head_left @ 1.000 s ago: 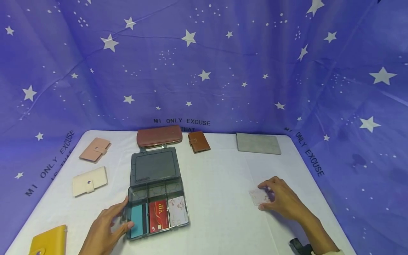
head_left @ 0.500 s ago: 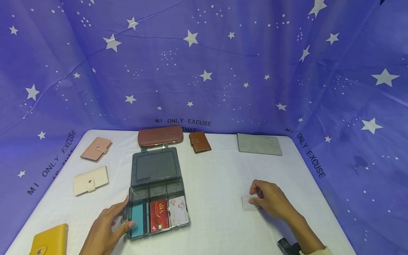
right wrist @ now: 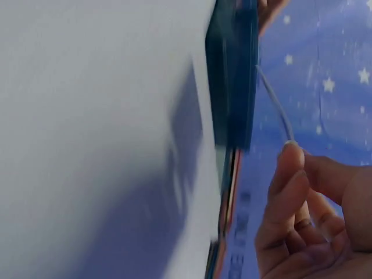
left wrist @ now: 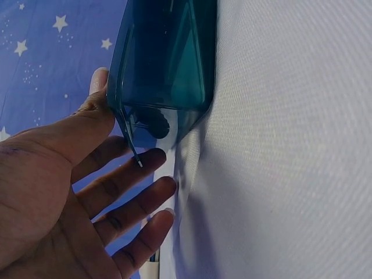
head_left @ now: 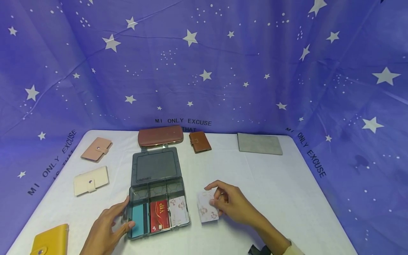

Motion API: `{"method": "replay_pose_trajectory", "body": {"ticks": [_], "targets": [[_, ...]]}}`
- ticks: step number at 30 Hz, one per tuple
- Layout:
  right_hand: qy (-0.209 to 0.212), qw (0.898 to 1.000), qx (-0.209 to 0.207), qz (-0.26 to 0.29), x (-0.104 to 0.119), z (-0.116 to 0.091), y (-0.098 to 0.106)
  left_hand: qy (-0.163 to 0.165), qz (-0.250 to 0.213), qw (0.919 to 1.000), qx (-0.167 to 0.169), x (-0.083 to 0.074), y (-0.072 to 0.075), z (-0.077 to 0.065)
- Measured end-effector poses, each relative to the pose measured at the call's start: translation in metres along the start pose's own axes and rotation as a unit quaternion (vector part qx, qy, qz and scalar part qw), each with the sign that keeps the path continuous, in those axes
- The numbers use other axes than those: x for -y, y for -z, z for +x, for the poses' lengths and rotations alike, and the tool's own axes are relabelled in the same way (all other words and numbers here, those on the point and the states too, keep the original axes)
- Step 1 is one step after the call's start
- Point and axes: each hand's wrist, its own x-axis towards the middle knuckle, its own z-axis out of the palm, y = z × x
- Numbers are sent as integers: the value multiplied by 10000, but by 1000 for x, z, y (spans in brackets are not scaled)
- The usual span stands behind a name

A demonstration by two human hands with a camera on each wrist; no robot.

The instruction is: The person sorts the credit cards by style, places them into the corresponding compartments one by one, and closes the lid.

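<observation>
A transparent dark storage box (head_left: 159, 191) lies with its lid folded back on the white table. Its front compartments hold a teal card (head_left: 137, 220), a red VIP card (head_left: 159, 216) and a white patterned card (head_left: 178, 209). My left hand (head_left: 106, 226) holds the box's left edge, thumb over the rim and fingers along the outer side; the left wrist view shows the thumb (left wrist: 100, 81) on that rim. My right hand (head_left: 234, 203) pinches a white floral card (head_left: 206, 212) just right of the box. That card appears edge-on in the right wrist view, between thumb and fingers.
Behind the box lie a maroon wallet (head_left: 160, 136) and a brown card holder (head_left: 200, 142). A grey wallet (head_left: 259, 144) is at the back right. Pink (head_left: 96, 149), cream (head_left: 91, 181) and yellow (head_left: 51, 239) card holders line the left side. A starry curtain (head_left: 204, 53) surrounds the table.
My right hand has carried the white floral card leftward from the table's right side to beside the box. The left hand and the box have stayed in place.
</observation>
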Motion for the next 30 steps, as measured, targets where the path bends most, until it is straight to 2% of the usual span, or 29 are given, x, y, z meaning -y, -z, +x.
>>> {"method": "replay_pose_trajectory", "body": {"ticks": [3, 7, 11, 17, 19, 23, 27, 30], "targets": [[-112, 9997, 11, 202, 5, 11, -19, 5, 9, 10000, 5, 0, 0, 0], [-144, 9998, -120, 83, 12, 26, -39, 64, 26, 10000, 57, -1, 0, 0], [-92, 9996, -61, -274, 18, 41, -56, 217, 32, 9995, 213, -1, 1, 1], [188, 9921, 100, -1240, 18, 51, -75, 290, 37, 9992, 287, 0, 1, 1], [190, 9921, -1, -1239, 17, 54, -75, 285, 24, 9992, 286, 0, 1, 1], [45, 9968, -355, -722, 11, 68, -68, 233, 11, 9996, 183, 0, 0, 0], [-419, 9955, -737, -411, 2, 89, -59, 261, -69, 9995, 133, 0, -1, -1], [-793, 9933, -810, -227, -2, 105, -55, 348, -141, 9990, 235, -1, -1, -2]]}}
